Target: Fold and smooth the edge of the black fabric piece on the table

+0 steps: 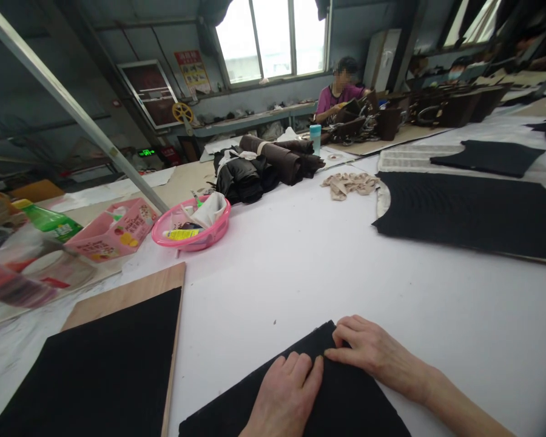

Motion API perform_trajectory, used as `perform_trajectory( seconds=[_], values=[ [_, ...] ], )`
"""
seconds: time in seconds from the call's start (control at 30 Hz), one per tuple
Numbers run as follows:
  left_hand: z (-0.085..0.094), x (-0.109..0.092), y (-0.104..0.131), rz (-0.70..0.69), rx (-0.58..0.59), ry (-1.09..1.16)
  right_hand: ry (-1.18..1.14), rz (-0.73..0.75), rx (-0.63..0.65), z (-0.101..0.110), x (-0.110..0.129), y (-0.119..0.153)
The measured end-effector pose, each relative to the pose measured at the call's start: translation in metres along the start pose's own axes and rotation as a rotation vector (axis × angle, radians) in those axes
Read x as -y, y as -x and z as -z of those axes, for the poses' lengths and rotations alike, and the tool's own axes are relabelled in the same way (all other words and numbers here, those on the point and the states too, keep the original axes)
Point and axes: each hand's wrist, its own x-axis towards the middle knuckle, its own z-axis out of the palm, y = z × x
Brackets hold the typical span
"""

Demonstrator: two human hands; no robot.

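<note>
A black panel (346,403) lies on the white tabletop at the bottom centre, its top corner pointing away from me. My left hand (287,391) rests on its upper part, fingers curled down and closed at the panel. To the right, my right hand (361,346) is at the upper right edge near that corner, thumb and fingers pinched on the panel. The two hands' fingertips are close together. Another black piece (104,370) lies on a wooden board (127,294) at the lower left.
A pink basin (191,233) and pink box (113,230) stand at the left. Dark rolls (273,158), beige cloth strips (349,184) and a blue-green bottle (315,139) lie farther back. Large black pieces (473,212) are at the right. A person (339,94) works beyond the table.
</note>
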Motion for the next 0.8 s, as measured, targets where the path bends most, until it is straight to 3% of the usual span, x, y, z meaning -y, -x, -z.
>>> perform_trajectory(
  seconds=[0.37,0.57,0.8],
  values=[
    [0.010,-0.002,0.000,0.031,0.236,0.025,-0.053,-0.009,-0.052,-0.003,-0.007,0.013],
    [0.012,-0.001,-0.005,0.007,0.246,0.010,-0.059,0.058,-0.121,-0.017,-0.019,0.017],
    [0.021,-0.005,-0.016,0.024,0.336,0.064,-0.028,-0.015,-0.082,-0.004,-0.006,0.013]
  ],
)
